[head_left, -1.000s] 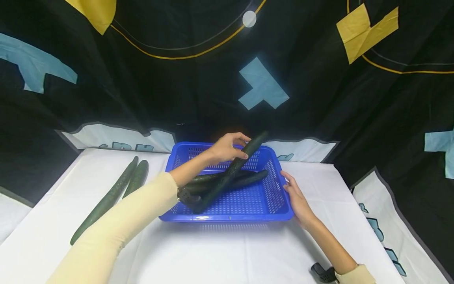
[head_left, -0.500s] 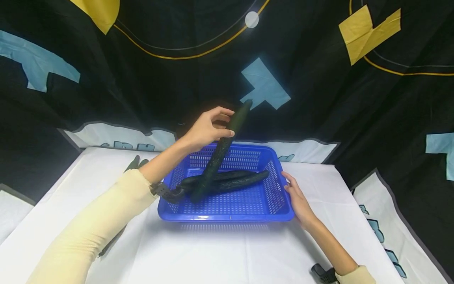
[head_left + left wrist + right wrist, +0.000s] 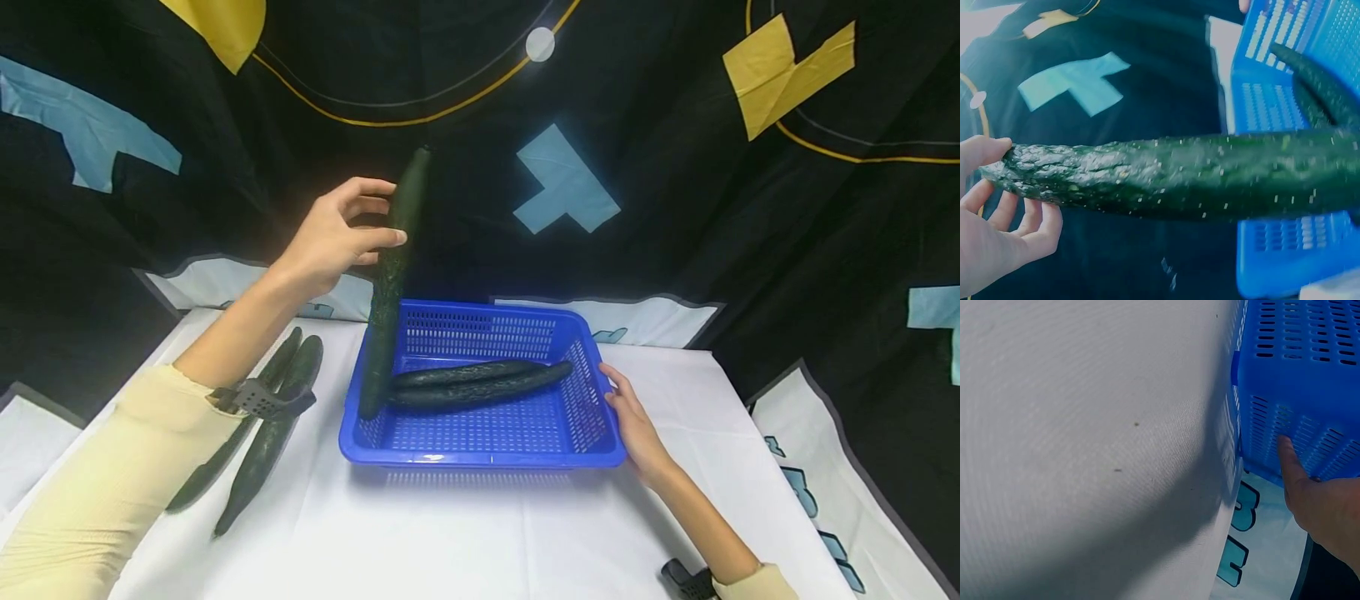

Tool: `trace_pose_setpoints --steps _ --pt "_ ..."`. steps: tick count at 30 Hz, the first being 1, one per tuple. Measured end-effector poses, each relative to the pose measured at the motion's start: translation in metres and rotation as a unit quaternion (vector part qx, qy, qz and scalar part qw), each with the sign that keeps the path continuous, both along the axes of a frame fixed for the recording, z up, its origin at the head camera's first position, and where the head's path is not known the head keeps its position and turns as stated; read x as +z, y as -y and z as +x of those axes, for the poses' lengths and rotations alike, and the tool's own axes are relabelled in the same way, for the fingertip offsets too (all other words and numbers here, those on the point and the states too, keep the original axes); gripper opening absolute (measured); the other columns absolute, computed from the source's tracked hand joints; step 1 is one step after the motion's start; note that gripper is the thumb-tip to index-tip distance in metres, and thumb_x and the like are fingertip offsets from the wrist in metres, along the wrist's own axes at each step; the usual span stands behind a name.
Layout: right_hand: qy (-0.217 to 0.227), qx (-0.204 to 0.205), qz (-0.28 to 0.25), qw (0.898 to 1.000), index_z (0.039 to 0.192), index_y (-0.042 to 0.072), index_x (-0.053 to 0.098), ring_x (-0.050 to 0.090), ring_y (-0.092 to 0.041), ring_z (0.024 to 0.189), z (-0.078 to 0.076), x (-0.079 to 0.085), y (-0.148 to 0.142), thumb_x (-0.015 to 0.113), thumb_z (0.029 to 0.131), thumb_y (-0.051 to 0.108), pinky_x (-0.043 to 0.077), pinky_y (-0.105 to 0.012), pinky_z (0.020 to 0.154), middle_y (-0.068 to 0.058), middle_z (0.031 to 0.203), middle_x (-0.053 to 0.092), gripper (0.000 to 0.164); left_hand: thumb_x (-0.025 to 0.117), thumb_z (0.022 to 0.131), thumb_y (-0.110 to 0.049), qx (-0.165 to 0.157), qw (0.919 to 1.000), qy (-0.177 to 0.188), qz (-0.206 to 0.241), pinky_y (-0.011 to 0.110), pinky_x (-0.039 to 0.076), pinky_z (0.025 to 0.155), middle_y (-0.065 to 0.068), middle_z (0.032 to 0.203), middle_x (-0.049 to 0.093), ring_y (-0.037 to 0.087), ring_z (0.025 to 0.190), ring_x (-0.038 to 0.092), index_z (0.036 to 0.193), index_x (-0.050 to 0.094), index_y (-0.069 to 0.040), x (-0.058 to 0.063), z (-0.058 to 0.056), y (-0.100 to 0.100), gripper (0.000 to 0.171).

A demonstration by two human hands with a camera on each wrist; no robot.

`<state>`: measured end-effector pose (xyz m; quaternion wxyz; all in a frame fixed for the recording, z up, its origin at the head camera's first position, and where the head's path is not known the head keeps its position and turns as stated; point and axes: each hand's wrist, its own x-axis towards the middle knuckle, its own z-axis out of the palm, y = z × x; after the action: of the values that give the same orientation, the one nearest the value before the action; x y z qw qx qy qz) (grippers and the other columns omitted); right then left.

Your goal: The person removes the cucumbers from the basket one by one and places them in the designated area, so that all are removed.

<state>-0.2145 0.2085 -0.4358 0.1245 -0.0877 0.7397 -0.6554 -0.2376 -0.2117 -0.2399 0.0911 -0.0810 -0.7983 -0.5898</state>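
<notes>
My left hand [image 3: 333, 237] grasped one cucumber [image 3: 386, 308] near its upper end, between thumb and fingers. That cucumber stood nearly upright, slightly tilted, its lower end at the left side of the blue basket [image 3: 480, 458]; contact between the two could not be determined. My right hand [image 3: 636, 429] rested against the basket's right side, a straight finger [image 3: 1291, 461] touching the perforated outer wall [image 3: 1329, 428]. Two cucumbers [image 3: 480, 390] lay side by side inside the basket. Another pair of cucumbers [image 3: 257, 467] lay on the white table [image 3: 450, 533], left of the basket.
</notes>
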Motion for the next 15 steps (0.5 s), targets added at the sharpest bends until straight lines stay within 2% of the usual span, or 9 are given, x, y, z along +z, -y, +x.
trace_pose_setpoints --steps 6,10,12,15 --pt "0.001 -0.001 0.007 1.000 0.159 0.020 0.017 0.038 -0.036 0.131 -0.001 -0.001 0.000 0.024 0.108 0.020 0.043 -0.031 0.096 -0.017 0.159 0.021 0.052 0.078 0.087 -0.026 0.081 0.9967 0.004 -0.006 0.057 0.044 0.101 0.008 0.144 0.046 0.031 0.126 0.048 0.144 0.046 -0.026 0.008 0.011 0.029 0.066" --pt "0.000 -0.005 0.010 1.000 0.159 0.020 0.018 0.039 -0.035 0.130 -0.002 -0.001 0.001 0.024 0.108 0.019 0.043 -0.030 0.096 -0.018 0.158 0.023 0.052 0.076 0.089 -0.029 0.112 0.9931 0.011 -0.032 0.062 0.041 0.102 0.008 0.147 0.044 0.033 0.129 0.043 0.147 0.046 -0.028 0.013 0.016 0.052 0.066" --pt "0.001 -0.008 0.012 1.000 0.159 0.020 0.018 0.040 -0.035 0.128 -0.002 -0.001 0.001 0.025 0.107 0.020 0.044 -0.030 0.095 -0.018 0.157 0.024 0.052 0.075 0.090 -0.031 0.124 0.9901 0.020 -0.063 0.063 0.040 0.101 0.009 0.149 0.043 0.035 0.129 0.043 0.149 0.045 -0.028 0.009 0.018 0.065 0.066" --pt "0.001 -0.011 0.008 1.000 0.159 0.020 0.019 0.042 -0.036 0.125 -0.002 -0.002 0.001 0.025 0.107 0.019 0.046 -0.030 0.093 -0.019 0.155 0.026 0.052 0.072 0.091 -0.033 0.129 0.9848 0.037 -0.110 0.064 0.042 0.098 0.015 0.150 0.041 0.041 0.127 0.043 0.152 0.041 -0.023 -0.006 0.024 0.089 0.069"
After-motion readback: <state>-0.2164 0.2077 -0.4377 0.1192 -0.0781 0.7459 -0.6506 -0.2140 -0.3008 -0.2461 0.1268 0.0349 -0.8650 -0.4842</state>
